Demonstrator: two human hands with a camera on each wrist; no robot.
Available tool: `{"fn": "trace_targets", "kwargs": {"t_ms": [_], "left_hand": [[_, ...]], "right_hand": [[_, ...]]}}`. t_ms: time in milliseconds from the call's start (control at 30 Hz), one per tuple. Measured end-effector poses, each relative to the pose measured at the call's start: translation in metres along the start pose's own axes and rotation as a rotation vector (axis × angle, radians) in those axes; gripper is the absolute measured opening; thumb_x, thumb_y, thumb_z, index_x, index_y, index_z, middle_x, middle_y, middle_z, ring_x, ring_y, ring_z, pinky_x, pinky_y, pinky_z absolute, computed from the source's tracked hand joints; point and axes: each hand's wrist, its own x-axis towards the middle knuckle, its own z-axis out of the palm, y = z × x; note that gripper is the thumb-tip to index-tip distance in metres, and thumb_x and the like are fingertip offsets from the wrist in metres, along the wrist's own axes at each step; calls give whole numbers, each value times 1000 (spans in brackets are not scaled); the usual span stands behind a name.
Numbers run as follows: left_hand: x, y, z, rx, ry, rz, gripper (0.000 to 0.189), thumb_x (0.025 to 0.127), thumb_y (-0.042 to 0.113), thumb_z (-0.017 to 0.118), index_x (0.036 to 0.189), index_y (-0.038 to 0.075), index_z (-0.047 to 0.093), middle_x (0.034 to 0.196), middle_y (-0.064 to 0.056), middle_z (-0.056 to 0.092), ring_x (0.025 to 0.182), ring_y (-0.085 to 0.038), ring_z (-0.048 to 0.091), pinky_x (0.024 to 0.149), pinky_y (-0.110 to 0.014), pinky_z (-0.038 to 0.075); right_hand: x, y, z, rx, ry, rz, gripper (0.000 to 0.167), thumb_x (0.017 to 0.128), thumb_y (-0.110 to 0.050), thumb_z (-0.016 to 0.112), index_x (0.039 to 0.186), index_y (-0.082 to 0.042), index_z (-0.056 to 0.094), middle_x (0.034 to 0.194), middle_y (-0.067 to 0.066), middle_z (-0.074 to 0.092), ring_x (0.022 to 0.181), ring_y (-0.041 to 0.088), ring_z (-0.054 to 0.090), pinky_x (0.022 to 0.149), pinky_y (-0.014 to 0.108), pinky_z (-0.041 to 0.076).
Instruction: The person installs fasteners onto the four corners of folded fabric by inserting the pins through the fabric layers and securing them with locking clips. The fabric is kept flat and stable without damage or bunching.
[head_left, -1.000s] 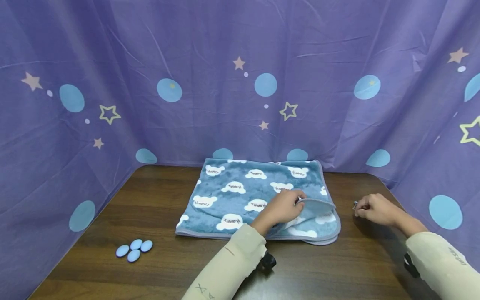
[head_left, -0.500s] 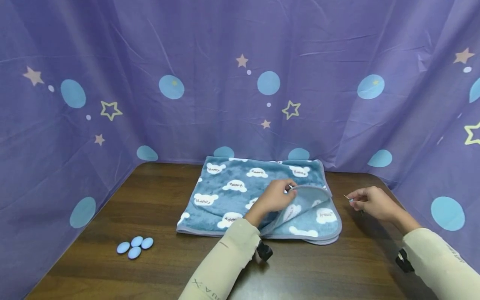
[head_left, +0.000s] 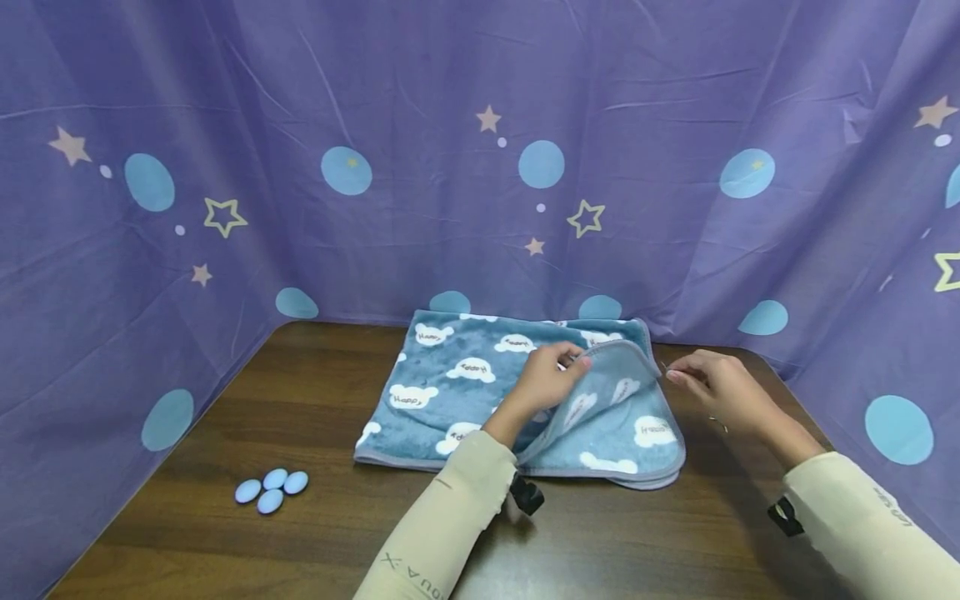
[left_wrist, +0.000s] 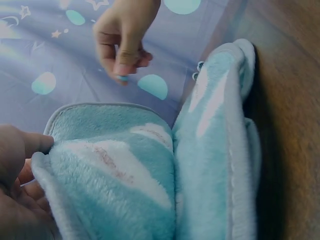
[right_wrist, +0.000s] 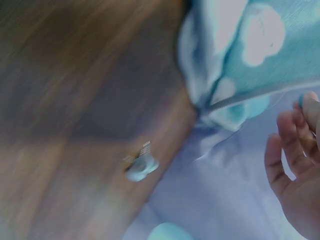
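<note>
Wooden table (head_left: pixel 637 533): a teal bear-print blanket (head_left: pixel 472 396) is lying folded on it, one corner flap standing raised.
Left hand (head_left: pixel 543 379), reaching forward, is pinching the flap's grey-bound edge between thumb and fingers; right hand (head_left: pixel 716 385) is hovering just beside the blanket's right side, thumb and fingertips gripping a tiny blue item (left_wrist: pixel 121 78).

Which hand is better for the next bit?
Probably the right hand: it pinches a small blue thing near the raised blanket flap, while the left hand is busy holding that flap up.
</note>
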Motion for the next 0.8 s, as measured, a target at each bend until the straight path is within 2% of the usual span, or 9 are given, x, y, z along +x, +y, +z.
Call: {"fn": "trace_targets", "kwargs": {"t_ms": [100,200,267,367,500,667,800], "left_hand": [[0,3,-2,-11,20,-24,31,103,31,64,124,9,71,105,-5,71,92,-14,64,74,-29,53],[-1,4,-5,-24,26,-48,31,103,32,64,126,12,70,106,-4,70,92,-14,64,74,-31,54],[-1,5,-6,-30,33,-54,31,103,32,64,126,13,71,106,-3,70,92,-13,64,75,-31,54],[-1,6,-7,-29,38,-51,31,103,33,64,126,13,71,108,-3,70,93,-13,64,76,-31,54],[-2,10,-8,-21,46,-34,31,103,31,63,126,12,70,112,-4,70,96,-15,65,78,-32,54],[-1,13,-7,-1,53,-10,30,103,29,63,125,10,71,113,-6,71,98,-17,66,79,-30,54],[-1,15,-7,2,58,-2,29,103,28,64,124,10,71,111,-6,71,95,-16,66,77,-30,54]], "right_hand": [[9,-12,1,17,63,-52,8,90,-2,76,94,-9,76,83,-5,68,72,4,56,64,20,45],[17,-23,3,43,90,-109,12,86,2,79,92,-8,76,87,-3,67,74,6,56,65,17,44],[22,-30,5,43,96,-145,14,84,3,80,92,-8,76,95,2,67,83,11,60,71,21,46],[27,-38,9,41,96,-171,15,83,2,82,91,-9,76,109,10,66,100,23,60,81,34,47],[33,-43,13,64,117,-170,16,81,2,82,91,-9,77,121,16,64,108,34,57,86,44,44],[37,-43,20,82,143,-174,18,79,4,83,91,-8,77,125,20,64,108,39,58,85,45,44],[39,-42,24,109,135,-134,15,82,1,82,94,-8,77,128,23,64,114,43,58,89,53,45]]}}
